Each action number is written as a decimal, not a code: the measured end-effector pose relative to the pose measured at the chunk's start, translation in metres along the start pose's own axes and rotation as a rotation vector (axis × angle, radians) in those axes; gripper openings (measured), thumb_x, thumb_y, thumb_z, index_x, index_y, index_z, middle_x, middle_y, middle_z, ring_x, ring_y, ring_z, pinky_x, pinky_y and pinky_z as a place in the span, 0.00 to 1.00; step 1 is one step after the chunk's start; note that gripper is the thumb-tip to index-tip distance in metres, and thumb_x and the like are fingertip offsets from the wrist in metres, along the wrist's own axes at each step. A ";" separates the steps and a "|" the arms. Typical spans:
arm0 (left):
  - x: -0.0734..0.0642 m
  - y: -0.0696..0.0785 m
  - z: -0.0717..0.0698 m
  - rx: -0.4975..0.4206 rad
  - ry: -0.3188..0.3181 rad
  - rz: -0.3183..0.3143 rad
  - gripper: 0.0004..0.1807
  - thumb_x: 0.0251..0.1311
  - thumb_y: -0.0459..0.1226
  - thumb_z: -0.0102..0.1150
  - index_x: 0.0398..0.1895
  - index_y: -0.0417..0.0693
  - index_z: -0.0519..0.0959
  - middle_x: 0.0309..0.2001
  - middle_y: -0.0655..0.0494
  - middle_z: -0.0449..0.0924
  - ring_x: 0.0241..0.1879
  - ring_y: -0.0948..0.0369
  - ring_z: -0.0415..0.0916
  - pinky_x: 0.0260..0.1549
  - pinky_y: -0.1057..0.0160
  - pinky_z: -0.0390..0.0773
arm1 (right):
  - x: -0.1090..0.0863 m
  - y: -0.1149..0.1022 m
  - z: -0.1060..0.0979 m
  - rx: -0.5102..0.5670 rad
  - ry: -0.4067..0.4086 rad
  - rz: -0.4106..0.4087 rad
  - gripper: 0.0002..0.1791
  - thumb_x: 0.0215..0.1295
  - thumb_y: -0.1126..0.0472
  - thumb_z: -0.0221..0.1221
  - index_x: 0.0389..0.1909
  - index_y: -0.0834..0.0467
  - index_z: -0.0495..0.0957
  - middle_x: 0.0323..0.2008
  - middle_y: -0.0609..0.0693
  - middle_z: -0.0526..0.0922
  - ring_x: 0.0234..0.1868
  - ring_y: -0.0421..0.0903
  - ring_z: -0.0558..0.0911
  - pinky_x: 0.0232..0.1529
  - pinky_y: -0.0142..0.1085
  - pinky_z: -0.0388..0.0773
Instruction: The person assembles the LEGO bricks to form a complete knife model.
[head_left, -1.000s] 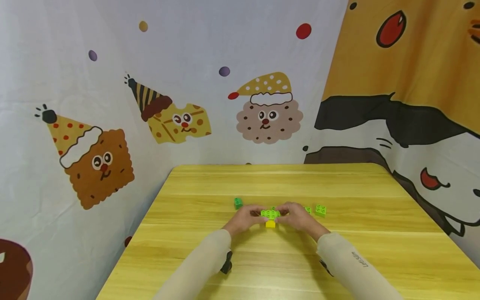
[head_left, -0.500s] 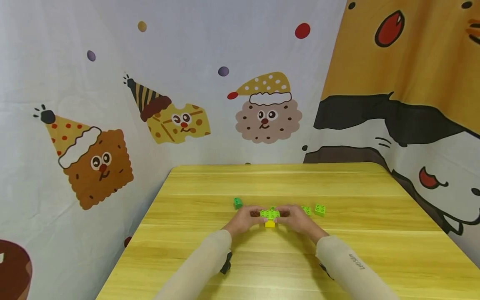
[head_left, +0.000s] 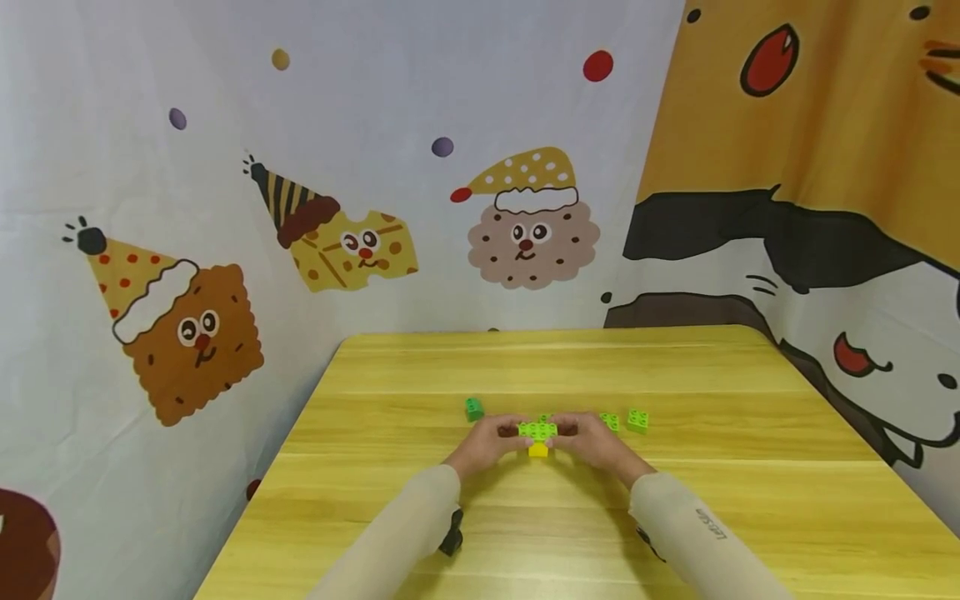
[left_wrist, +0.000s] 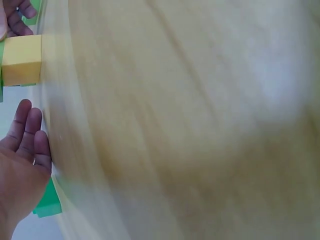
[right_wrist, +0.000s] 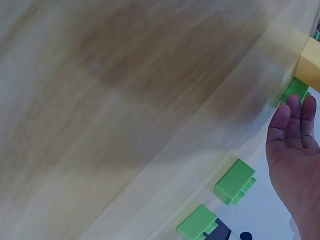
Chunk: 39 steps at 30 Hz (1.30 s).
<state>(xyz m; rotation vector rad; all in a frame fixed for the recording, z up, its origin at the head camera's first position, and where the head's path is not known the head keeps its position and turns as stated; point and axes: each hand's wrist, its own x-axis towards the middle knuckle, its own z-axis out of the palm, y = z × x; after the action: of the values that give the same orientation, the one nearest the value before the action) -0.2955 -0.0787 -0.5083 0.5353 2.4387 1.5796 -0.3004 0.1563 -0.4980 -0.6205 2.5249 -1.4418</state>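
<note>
Hands [head_left: 487,443] [head_left: 596,442] pinching lime brick [head_left: 537,431], yellow brick [head_left: 538,450] below

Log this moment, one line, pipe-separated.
left hand: pinches lime brick, left end | right hand: pinches its right end | yellow brick: under lime brick | dark green brick: on table, beyond left hand

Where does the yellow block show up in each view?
Head: the yellow block is right of centre, in the lower half, beneath the light-green brick.
Left wrist: yellow block at upper left.
Right wrist: yellow block at upper right, cut off by the edge.
Shared landmark: the right hand, near the block.
</note>
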 end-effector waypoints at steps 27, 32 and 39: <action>-0.004 0.000 -0.007 -0.024 0.022 -0.036 0.16 0.64 0.43 0.67 0.54 0.54 0.80 0.44 0.55 0.79 0.45 0.57 0.75 0.43 0.58 0.76 | 0.001 -0.001 0.003 0.001 0.038 0.086 0.20 0.65 0.56 0.67 0.54 0.60 0.82 0.42 0.49 0.84 0.42 0.45 0.80 0.44 0.41 0.79; -0.004 -0.001 -0.006 -0.034 0.025 -0.028 0.14 0.64 0.41 0.66 0.52 0.54 0.81 0.43 0.54 0.79 0.43 0.56 0.76 0.42 0.59 0.77 | 0.000 -0.003 0.003 -0.004 0.044 0.087 0.20 0.65 0.56 0.67 0.54 0.60 0.82 0.43 0.49 0.84 0.43 0.45 0.80 0.44 0.40 0.79; -0.006 0.001 -0.006 -0.039 0.020 -0.021 0.15 0.64 0.42 0.66 0.53 0.52 0.81 0.43 0.52 0.80 0.42 0.57 0.75 0.40 0.60 0.76 | -0.003 -0.006 0.004 -0.003 0.053 0.130 0.20 0.65 0.56 0.66 0.55 0.58 0.81 0.40 0.49 0.82 0.40 0.46 0.78 0.40 0.39 0.76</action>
<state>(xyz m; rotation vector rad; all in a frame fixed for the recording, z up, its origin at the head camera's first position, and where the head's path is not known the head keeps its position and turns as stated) -0.2923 -0.0858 -0.5054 0.4875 2.4144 1.6285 -0.2948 0.1516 -0.4950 -0.4155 2.5556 -1.4273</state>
